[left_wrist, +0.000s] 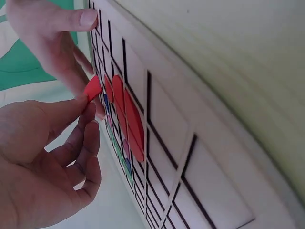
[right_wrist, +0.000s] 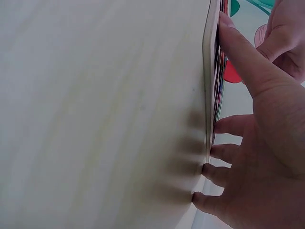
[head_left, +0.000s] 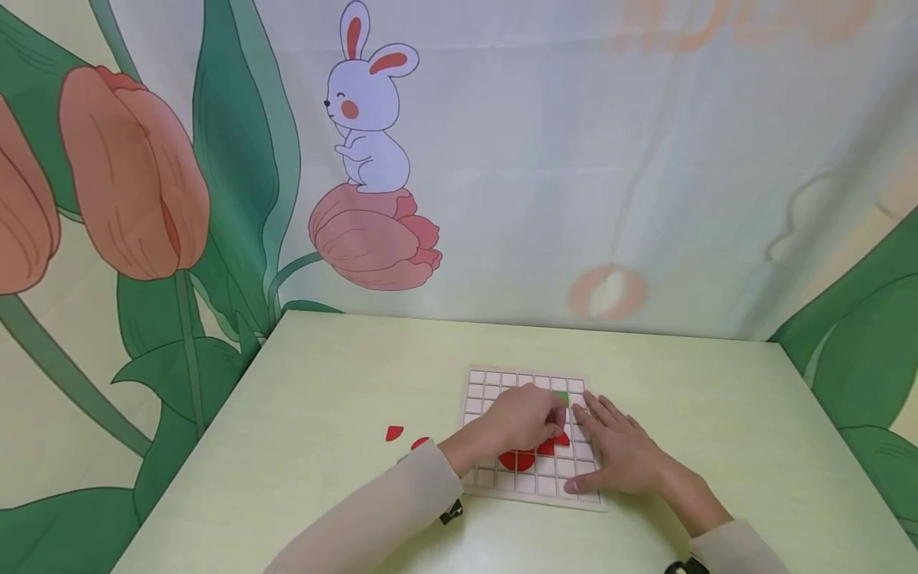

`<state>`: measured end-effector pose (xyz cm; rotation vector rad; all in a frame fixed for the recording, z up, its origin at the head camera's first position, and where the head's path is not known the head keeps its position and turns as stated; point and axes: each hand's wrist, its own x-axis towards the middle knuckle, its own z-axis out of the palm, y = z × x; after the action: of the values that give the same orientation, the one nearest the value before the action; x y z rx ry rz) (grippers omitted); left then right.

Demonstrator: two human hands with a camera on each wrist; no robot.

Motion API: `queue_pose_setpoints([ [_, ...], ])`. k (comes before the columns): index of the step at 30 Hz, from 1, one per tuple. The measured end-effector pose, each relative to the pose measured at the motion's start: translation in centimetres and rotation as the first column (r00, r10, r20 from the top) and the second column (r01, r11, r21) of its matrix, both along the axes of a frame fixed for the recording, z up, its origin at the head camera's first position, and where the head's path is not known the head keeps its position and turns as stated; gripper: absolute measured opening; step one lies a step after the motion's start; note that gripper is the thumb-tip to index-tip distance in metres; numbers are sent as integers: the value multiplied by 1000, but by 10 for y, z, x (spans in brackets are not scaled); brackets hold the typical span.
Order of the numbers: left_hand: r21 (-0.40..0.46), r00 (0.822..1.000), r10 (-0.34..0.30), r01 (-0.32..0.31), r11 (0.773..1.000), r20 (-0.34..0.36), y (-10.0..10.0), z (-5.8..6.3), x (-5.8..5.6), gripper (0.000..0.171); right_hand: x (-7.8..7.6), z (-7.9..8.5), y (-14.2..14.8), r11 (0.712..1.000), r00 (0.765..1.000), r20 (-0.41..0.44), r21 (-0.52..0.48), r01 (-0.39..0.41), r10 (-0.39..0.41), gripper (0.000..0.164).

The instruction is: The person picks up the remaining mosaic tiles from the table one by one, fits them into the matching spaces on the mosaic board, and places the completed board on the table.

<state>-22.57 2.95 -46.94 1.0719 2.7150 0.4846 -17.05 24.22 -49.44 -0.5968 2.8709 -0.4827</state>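
head view: the grid board [head_left: 531,434] sits on the desk [head_left: 344,383] toward its near edge, right of centre. the left hand [head_left: 519,418] is curled over the board's middle, above red pieces [head_left: 518,460] already lying on the grid. the right hand [head_left: 620,450] lies flat on the board's right side, fingers spread. two loose red pieces [head_left: 394,433] wait on the desk just left of the board.

left wrist view: thumb and forefinger pinch a small red piece [left_wrist: 92,88], held just off the board beside the laid red shapes.

right wrist view: the right hand's straight fingers [right_wrist: 240,57] press the board's edge [right_wrist: 209,71].
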Motion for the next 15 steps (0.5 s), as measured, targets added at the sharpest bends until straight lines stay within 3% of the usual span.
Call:
queue_pose_setpoints([
  [15,-33,999,-41,40,999,-16,2,-4,6,15,-1,0,0,1000,1000,-6,-13,-7,7,127],
])
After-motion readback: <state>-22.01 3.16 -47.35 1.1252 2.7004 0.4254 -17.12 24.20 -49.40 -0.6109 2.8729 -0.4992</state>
